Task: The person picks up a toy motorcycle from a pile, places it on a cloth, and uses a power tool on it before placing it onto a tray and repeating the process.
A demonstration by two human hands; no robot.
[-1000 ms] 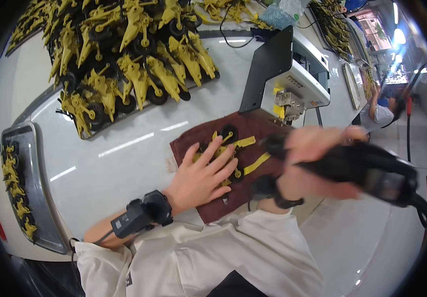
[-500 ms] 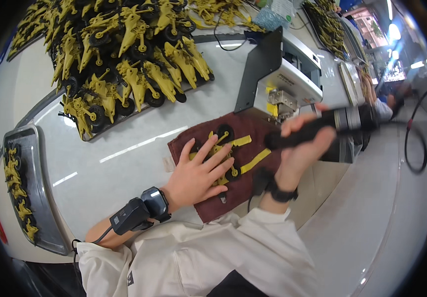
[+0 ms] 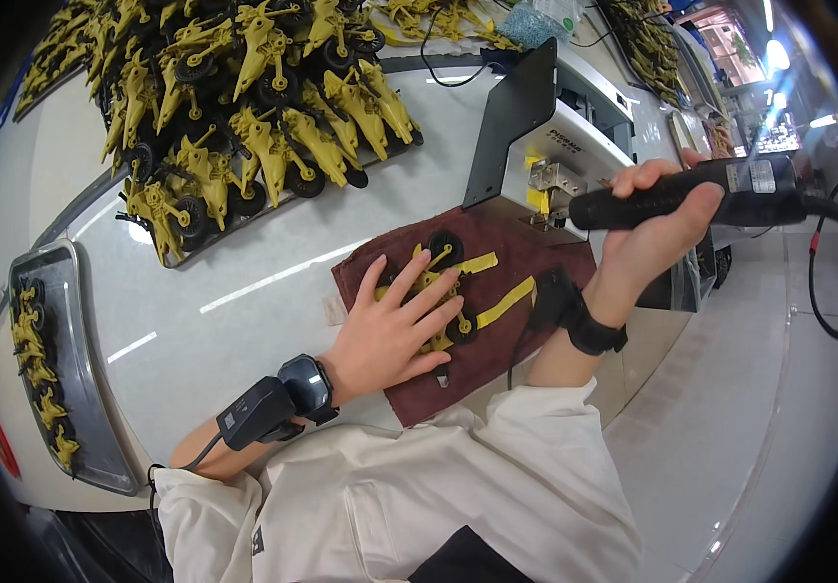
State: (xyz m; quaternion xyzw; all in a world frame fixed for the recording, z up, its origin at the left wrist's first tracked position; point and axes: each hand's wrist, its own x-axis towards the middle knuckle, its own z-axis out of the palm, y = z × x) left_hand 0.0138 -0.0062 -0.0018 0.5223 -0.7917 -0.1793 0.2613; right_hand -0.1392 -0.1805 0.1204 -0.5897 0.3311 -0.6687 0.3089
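Observation:
My left hand [image 3: 390, 330] lies flat with spread fingers over a yellow toy motorcycle [image 3: 463, 328] with black wheels, holding it against a maroon cloth [image 3: 375, 257]. The palm and fingers hide part of its body. My right hand [image 3: 667, 228] is wrapped round a black corded electric screwdriver [image 3: 745, 189], held nearly level. Its front end is at the metal outlet [image 3: 557, 182] of a grey and black box-shaped machine [image 3: 579, 141], probably a screw feeder. Whether the tip touches the outlet is hidden. Two yellow strips [image 3: 506, 303] lie on the cloth beside the motorcycle.
Many similar yellow motorcycles [image 3: 273, 160] crowd a board at the back left. A metal tray [image 3: 98, 389] at the far left carries several more small yellow pieces. The screwdriver's cord [image 3: 827, 209] hangs to the right. Behind the machine lies a bluish bag [image 3: 536, 21].
My right hand has carried the screwdriver up and to the right, from above the cloth's right side to the machine's outlet. My left hand stays on the motorcycle.

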